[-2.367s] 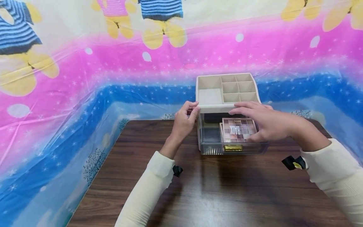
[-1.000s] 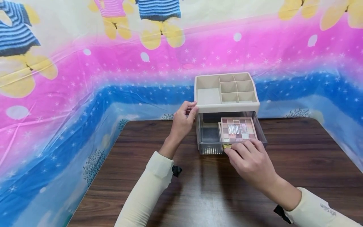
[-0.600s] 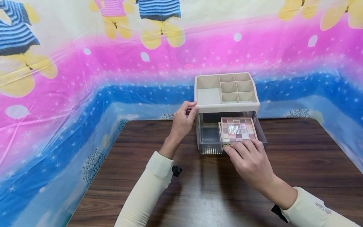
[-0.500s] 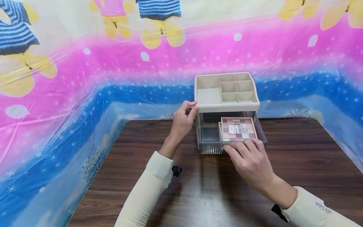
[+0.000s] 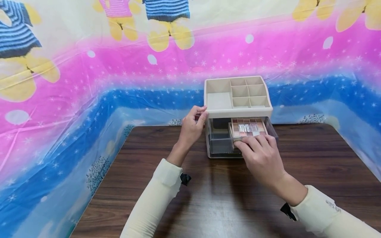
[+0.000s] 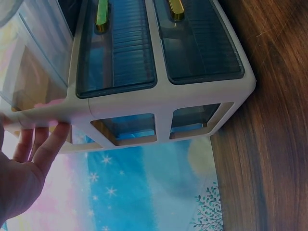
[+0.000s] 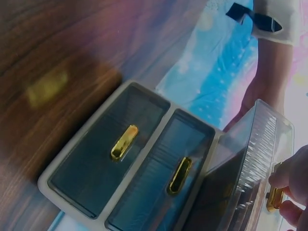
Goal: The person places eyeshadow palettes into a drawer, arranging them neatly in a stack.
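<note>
A cream desktop drawer organizer stands toward the back of the table, its top split into several compartments. My left hand grips its upper left front corner; in the left wrist view, those fingers lie along its side. The clear top drawer is pulled partway out and holds an eyeshadow palette with lettering on its lid, above another flat case mostly hidden beneath. My right hand pinches the drawer's gold handle, which the hand covers in the head view.
Two lower drawers, with gold handles, are closed below the pulled-out one. The dark wood table extends in front and to both sides. A patterned pink and blue cloth hangs right behind the table.
My right hand came down from the organizer's top to the drawer handle, and the drawer has slid partway inward with the palette. My left hand stays at the corner.
</note>
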The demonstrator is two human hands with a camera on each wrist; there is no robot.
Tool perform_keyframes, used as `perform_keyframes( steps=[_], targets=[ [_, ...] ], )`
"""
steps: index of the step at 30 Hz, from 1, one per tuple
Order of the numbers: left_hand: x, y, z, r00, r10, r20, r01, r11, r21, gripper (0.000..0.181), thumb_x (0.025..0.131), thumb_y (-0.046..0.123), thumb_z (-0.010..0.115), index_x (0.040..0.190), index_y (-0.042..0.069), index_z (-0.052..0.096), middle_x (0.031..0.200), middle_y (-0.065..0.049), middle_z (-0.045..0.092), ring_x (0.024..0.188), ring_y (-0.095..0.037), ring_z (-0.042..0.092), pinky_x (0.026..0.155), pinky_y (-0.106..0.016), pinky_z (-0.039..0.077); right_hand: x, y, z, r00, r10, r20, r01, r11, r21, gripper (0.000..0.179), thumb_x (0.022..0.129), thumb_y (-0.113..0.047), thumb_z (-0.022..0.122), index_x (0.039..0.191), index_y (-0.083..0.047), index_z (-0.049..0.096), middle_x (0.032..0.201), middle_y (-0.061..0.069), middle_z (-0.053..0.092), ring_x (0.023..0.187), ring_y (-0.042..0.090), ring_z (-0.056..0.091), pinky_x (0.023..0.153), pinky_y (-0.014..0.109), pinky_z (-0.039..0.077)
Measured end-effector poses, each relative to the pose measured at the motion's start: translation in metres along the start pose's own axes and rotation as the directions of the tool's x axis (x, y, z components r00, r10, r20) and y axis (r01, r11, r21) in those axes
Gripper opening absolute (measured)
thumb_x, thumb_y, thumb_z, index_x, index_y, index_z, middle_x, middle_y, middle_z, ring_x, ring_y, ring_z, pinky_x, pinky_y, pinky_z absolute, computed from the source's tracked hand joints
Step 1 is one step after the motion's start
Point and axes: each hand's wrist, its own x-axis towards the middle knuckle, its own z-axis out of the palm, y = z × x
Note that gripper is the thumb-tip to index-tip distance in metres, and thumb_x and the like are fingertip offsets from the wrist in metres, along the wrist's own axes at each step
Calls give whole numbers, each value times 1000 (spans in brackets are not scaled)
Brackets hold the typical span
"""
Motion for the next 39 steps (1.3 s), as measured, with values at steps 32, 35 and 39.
perform_keyframes(
  steps=[32, 35, 39],
  targets=[
    [0, -2, 0, 1000, 15, -3, -15, 1000, 10, 21, 105, 23, 57, 117, 7, 63, 137, -7, 68, 93, -25, 70, 70, -30, 62, 13, 35, 55, 988, 114, 104, -106, 991, -81, 19, 99, -6, 58, 95, -7, 77, 89, 12, 71, 81, 36, 62, 74, 52, 47],
    [0, -1, 0, 1000, 14, -6, -14, 1000, 9, 22, 105, 23, 57, 117, 7, 63, 137, -7, 68, 96, -25, 69, 71, -29, 62, 14, 37, 57, 986, 123, 113, -114, 990, -87, 19, 99, -6, 59, 96, -8, 77, 89, 12, 71, 82, 35, 63, 73, 51, 47],
    [0, -1, -1, 1000, 10, -11, -10, 1000, 6, 21, 105, 23, 57, 117, 7, 64, 136, -7, 68, 97, -25, 69, 72, -29, 62, 15, 38, 60, 984, 128, 127, -117, 989, -86, 18, 98, -5, 59, 96, -8, 76, 91, 11, 71, 83, 36, 63, 73, 51, 47]
  ],
)
